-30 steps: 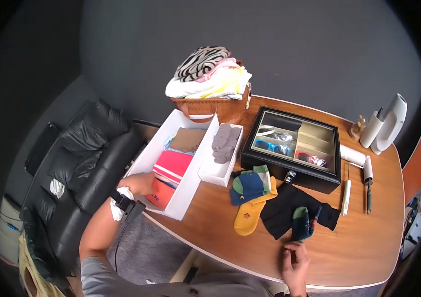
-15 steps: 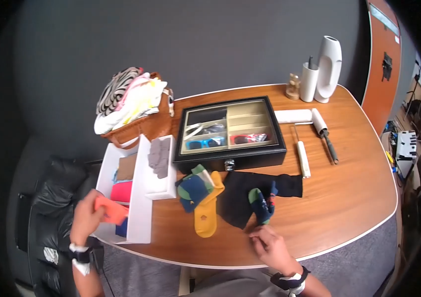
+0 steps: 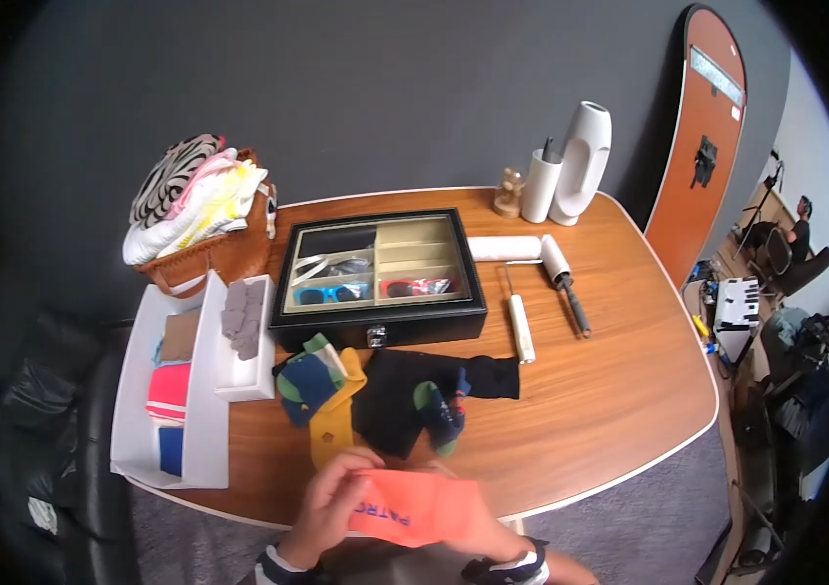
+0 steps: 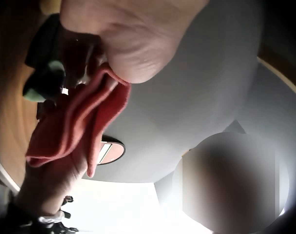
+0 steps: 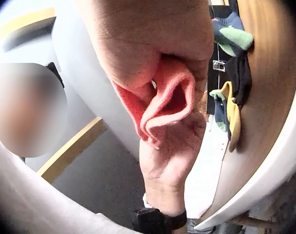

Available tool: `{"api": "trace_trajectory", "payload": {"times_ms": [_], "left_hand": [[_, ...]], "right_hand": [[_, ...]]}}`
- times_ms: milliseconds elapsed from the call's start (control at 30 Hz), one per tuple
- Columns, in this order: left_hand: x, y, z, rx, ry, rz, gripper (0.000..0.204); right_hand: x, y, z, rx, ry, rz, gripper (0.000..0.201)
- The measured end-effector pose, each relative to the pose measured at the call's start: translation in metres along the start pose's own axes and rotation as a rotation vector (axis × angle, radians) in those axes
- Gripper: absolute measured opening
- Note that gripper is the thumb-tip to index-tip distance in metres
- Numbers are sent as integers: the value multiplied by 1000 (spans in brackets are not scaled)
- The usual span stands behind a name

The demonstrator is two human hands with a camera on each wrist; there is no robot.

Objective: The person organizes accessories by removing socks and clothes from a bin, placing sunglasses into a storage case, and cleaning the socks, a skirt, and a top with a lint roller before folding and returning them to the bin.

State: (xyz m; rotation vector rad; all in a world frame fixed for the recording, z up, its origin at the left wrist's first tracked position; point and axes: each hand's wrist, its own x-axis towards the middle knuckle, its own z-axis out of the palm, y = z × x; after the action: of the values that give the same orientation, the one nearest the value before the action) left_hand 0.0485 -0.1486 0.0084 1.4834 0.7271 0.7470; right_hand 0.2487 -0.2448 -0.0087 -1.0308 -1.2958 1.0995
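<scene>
In front of the body, over the table's near edge, both hands hold a folded coral cloth (image 3: 414,507) with dark lettering. My left hand (image 3: 330,502) grips its left end, thumb on the lettered face. The right hand (image 3: 485,531) has the other end, its fingers largely hidden behind the fabric. Seen from the right wrist, the folded layers of the coral cloth (image 5: 174,100) bulge open between the two hands. Just beyond lie a navy sock with green (image 3: 442,419), a black garment (image 3: 390,395), a yellow sock (image 3: 332,439) and a navy-green sock (image 3: 309,382).
At left stands a white box (image 3: 210,429) containing folded clothes, beside a narrow white box (image 3: 249,378) with grey rolled socks. Behind are a brown basket (image 3: 239,252) of clothes and a black glasses case (image 3: 414,327). Lint rollers (image 3: 522,336) and a white vase (image 3: 585,161) stand right.
The left hand has lifted the coral cloth out of the white box and carried it right. My right hand has left the patterned sock and met the cloth. The head view has swung right.
</scene>
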Motion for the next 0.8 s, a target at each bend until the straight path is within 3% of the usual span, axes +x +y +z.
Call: {"api": "trace_trajectory", "payload": {"times_ms": [33, 100, 167, 200, 300, 333, 433, 467, 567, 600, 633, 700, 733, 767, 800], "left_hand": [[5, -9, 2, -10, 56, 118, 13], [3, -9, -2, -465, 227, -84, 16], [3, -10, -18, -780, 139, -33, 22], [5, -11, -21, -820, 124, 24, 28], [11, -2, -28, -1061, 225, -76, 35], [17, 3, -29, -1029, 246, 1, 42], [29, 27, -36, -785, 228, 97, 40], [36, 34, -34, -708, 243, 199, 34], [50, 12, -50, -1, 376, 208, 32], [54, 10, -43, 264, 448, 252, 40], [53, 17, -33, 541, 492, 178, 51], [47, 16, -26, 799, 316, 198, 59], [45, 7, -29, 754, 142, 200, 57], [41, 1, -31, 789, 52, 206, 54], [36, -5, -33, 823, -40, 211, 52]], "right_hand": [[-6, 2, 0, 32, 46, 30, 40], [-12, 6, -2, 24, 84, 111, 28], [-14, 10, -4, -43, 65, 217, 19], [-10, 7, -2, -88, 105, 134, 11], [-2, 4, -7, -36, 180, 199, 13], [1, 3, -8, -17, 205, 221, 14], [18, -13, -26, 162, 370, 258, 23], [25, -18, -34, 229, 424, 167, 26], [46, -21, -50, 401, 575, -55, 38], [48, -20, -51, 322, 580, -78, 41], [50, -17, -54, 242, 583, -101, 44], [38, -4, -57, 25, 456, 81, 51], [37, -11, -50, -172, 434, 184, 60], [38, 2, -50, -534, 388, -14, 67], [40, 2, -50, -696, 325, -3, 70]]}}
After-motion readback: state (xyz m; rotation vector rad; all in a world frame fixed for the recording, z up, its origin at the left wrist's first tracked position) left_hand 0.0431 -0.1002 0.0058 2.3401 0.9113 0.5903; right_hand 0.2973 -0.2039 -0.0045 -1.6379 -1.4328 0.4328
